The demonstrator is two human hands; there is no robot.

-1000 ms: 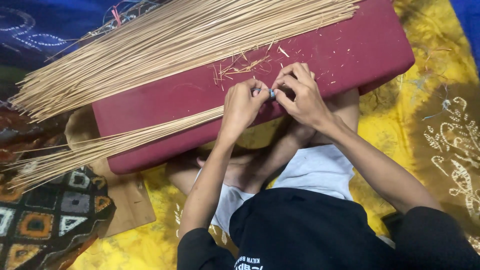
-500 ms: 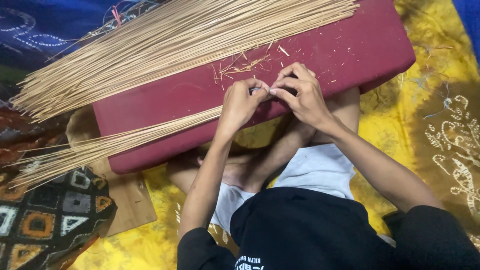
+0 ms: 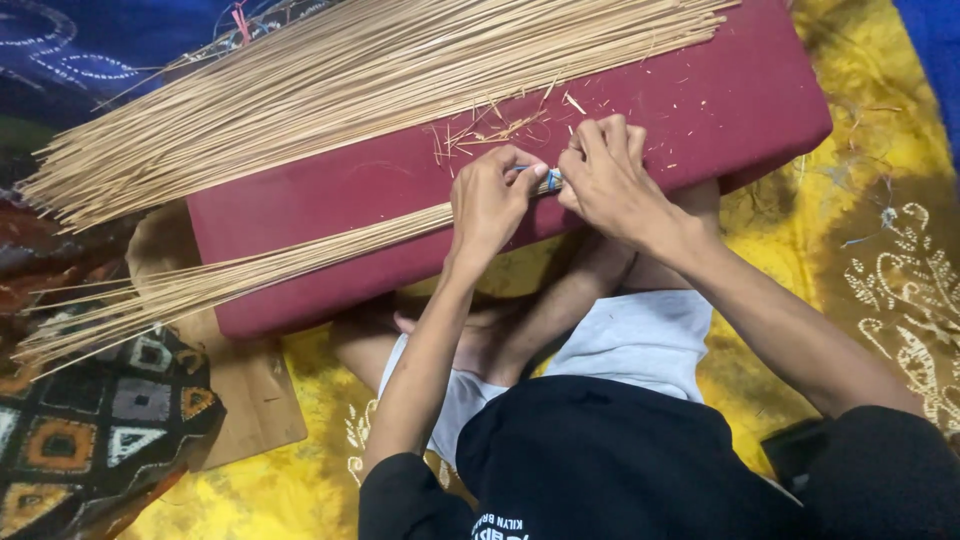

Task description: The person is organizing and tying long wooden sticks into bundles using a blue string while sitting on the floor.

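Note:
A thin bundle of pale sticks (image 3: 270, 265) lies along the near edge of a dark red cushion (image 3: 740, 90) and fans out to the left. My left hand (image 3: 490, 200) grips the bundle's right end. My right hand (image 3: 610, 180) closes on the same end, fingers pinching a small blue band (image 3: 552, 178) wrapped around the sticks. Both hands touch each other over the cushion's front edge. The tip of the bundle is hidden under my fingers.
A large loose pile of long sticks (image 3: 350, 80) covers the cushion's far side. Short stick scraps (image 3: 490, 130) lie beside my hands. A yellow patterned cloth (image 3: 860, 230) covers the floor, with a wooden board (image 3: 250, 390) and a dark patterned mat (image 3: 90, 430) at the left.
My hands stay at the bundle's end; the fingers shift slightly around the blue band. The sticks have not moved.

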